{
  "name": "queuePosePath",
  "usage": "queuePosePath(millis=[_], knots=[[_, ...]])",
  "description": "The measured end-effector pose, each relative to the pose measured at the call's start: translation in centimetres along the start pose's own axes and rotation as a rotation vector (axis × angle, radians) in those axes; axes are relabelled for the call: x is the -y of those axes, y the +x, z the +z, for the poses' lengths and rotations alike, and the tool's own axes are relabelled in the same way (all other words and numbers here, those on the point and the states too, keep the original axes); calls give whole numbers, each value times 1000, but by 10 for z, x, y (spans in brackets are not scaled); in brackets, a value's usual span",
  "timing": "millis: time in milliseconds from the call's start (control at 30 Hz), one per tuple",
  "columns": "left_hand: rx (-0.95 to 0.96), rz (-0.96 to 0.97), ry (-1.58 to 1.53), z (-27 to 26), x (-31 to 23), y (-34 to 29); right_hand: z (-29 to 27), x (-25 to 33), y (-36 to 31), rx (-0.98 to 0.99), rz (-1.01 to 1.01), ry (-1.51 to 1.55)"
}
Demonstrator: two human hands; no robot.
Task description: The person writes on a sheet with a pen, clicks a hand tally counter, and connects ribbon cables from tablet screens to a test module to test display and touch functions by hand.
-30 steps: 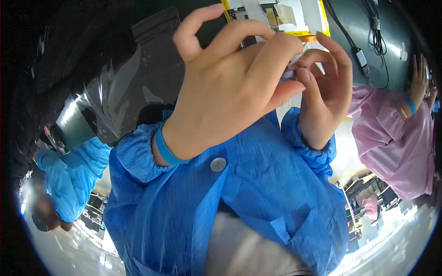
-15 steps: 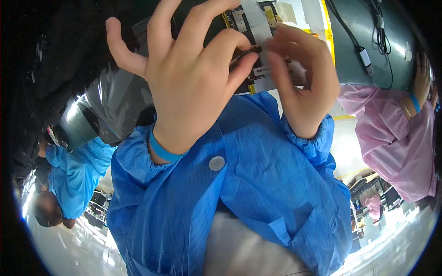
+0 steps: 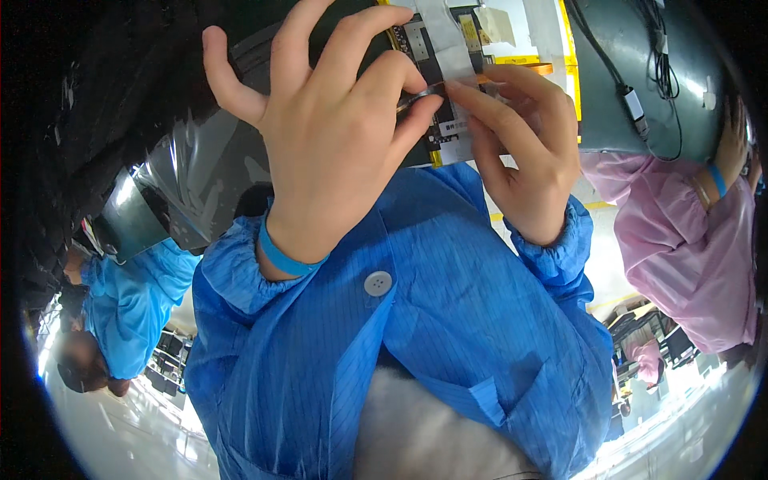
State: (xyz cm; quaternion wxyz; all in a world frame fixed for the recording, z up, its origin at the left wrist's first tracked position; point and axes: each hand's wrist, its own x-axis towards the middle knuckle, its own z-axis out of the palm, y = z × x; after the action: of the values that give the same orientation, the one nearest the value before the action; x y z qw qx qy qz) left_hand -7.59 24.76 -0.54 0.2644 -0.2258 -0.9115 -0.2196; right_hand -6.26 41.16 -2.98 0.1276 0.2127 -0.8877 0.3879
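My left hand [image 3: 328,144] has thumb and index finger pinched on a thin dark strip [image 3: 419,97], its other fingers spread. The strip's right end meets the index fingertip of my right hand [image 3: 524,144]. That hand's index finger reaches out, its thumb stands apart from it, and the remaining fingers curl, partly hidden. Both hands are over a dark circuit board [image 3: 436,68] with pale tape [image 3: 450,44] across it. A narrow orange strip [image 3: 538,70] shows beside my right knuckles; whether it joins the dark strip is hidden.
Yellow tape [image 3: 573,72] edges the white surface around the board. Black cables [image 3: 612,60] with a pale connector [image 3: 634,104] lie on the dark green tabletop [image 3: 696,128] at right. Clear plastic sheeting [image 3: 192,176] is at left. People in pink [image 3: 680,232] and light blue [image 3: 132,308] sit at either side.
My right hand has moved slightly down, its index finger straightening toward the dark strip's end. The orange strip has come into view. My left hand has shifted slightly right, still pinching.
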Motion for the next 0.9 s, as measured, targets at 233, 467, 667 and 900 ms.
queuePosePath(millis=[233,467,667,900], knots=[[-170,-10,-145,17,10,-12,-3,1,-1,46,-59,-77],[-357,15,-297,28,17,-15,-8,1,5,136,-238,-260],[327,-150,146,-35,0,7,-27,12,21,240,-242,-300],[271,-394,108,-97,33,-18,-27,-11,55,117,-49,-221]])
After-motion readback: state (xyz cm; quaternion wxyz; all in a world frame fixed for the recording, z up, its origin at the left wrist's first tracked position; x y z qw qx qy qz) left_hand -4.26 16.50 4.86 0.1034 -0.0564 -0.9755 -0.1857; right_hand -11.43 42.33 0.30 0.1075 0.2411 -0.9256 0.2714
